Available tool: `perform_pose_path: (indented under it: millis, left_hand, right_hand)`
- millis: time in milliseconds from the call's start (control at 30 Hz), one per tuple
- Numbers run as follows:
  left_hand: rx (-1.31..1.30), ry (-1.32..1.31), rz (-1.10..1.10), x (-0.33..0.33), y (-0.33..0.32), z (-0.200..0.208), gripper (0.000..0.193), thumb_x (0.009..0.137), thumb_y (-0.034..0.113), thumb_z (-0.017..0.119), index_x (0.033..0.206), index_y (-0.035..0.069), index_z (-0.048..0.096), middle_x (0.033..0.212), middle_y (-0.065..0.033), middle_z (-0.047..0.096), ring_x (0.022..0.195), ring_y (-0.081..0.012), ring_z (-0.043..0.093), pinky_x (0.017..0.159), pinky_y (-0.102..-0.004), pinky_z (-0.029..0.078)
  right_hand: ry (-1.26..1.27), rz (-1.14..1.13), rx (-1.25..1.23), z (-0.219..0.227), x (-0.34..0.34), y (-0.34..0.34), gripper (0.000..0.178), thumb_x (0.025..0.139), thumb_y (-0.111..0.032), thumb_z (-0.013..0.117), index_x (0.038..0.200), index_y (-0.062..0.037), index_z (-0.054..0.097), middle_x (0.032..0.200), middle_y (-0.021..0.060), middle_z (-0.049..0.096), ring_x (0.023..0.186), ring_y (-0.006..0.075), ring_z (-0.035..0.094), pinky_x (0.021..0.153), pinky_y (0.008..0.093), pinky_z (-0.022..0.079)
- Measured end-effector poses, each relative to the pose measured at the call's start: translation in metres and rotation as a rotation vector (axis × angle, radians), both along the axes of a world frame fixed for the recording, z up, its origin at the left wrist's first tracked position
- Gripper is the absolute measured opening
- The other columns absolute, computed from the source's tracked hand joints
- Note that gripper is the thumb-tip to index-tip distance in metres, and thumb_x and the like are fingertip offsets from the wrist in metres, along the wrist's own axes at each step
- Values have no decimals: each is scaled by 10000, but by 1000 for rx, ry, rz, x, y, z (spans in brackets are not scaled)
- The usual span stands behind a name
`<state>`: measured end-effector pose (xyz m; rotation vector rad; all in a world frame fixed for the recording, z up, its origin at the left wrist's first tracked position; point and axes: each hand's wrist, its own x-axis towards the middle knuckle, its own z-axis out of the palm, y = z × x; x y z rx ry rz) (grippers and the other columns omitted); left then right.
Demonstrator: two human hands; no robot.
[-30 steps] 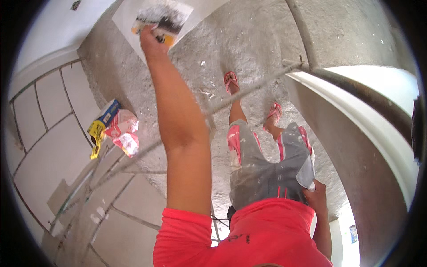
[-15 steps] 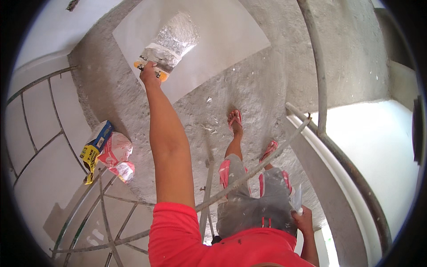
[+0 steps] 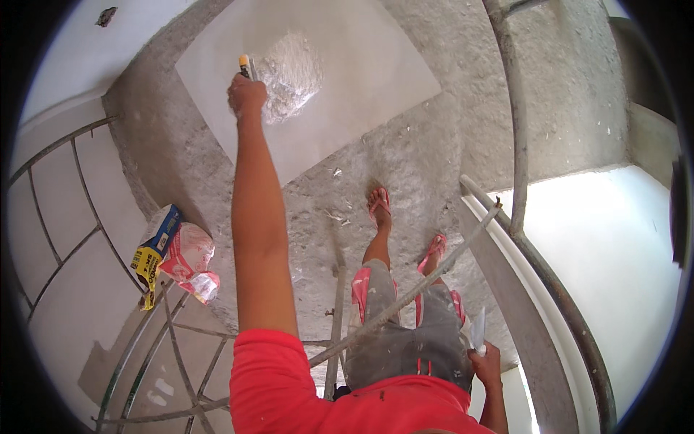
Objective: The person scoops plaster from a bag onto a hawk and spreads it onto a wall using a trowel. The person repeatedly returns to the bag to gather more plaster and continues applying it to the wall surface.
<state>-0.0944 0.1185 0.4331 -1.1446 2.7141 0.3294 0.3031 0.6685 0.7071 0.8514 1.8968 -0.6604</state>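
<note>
Stretched out ahead, my left hand (image 3: 247, 95) is closed round the handle of a wide scraper (image 3: 244, 61) with yellow-orange and black on it. Its blade is turned nearly edge-on, so little of it shows. Just right of that hand, a whitish patch of putty (image 3: 295, 72) lies spread on a large pale board (image 3: 372, 61). Low at my right side, my right hand (image 3: 489, 364) grips a putty knife (image 3: 478, 330), its pale blade pointing up and away from me.
A blue and yellow package (image 3: 157, 242) and a crumpled pink and white bag (image 3: 191, 254) lie on the rough grey floor (image 3: 318, 202) at left. Metal scaffold bars (image 3: 405, 293) cross before my legs, with more bars (image 3: 517, 123) at right and a frame (image 3: 85, 173) at left.
My left hand has moved up and slightly left, turning the scraper from face-on to edge-on beside the putty. My right hand still holds the putty knife, its blade now more upright.
</note>
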Motion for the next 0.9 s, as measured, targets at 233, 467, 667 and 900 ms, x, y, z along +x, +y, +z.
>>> perform_pose_path:
  millis: [233,467,667,900]
  left_hand:
    - [-73,95,-402,-65,-18,18,371,786,76,464,1122,195,565,1059,-110,603,1016,-295,547,872,-417,412]
    - [-135,61,-529,-86,-7,-33,373,789,51,446,1109,191,575,1010,-126,618,971,-300,572,866,-420,406]
    - [-241,-34,-171,-39,-79,-42,268,775,129,533,1036,135,593,988,-124,621,967,-315,573,825,-433,443]
    - [-94,-113,-231,-39,-47,-59,239,777,155,516,1002,135,596,1013,-117,611,1021,-316,545,859,-444,415]
  right_hand:
    - [-74,-121,28,-5,-10,-12,126,682,-127,593,657,-23,527,542,9,495,469,90,460,444,269,366]
    - [-31,-82,41,-16,7,-7,131,677,-130,600,644,-25,527,530,18,499,429,104,466,419,275,368]
    - [-144,-196,89,-6,10,-7,161,667,-140,608,723,11,595,538,33,535,475,111,478,463,292,386]
    - [-137,-125,104,-6,6,-8,144,667,-138,608,679,1,572,508,34,517,439,109,466,430,287,372]
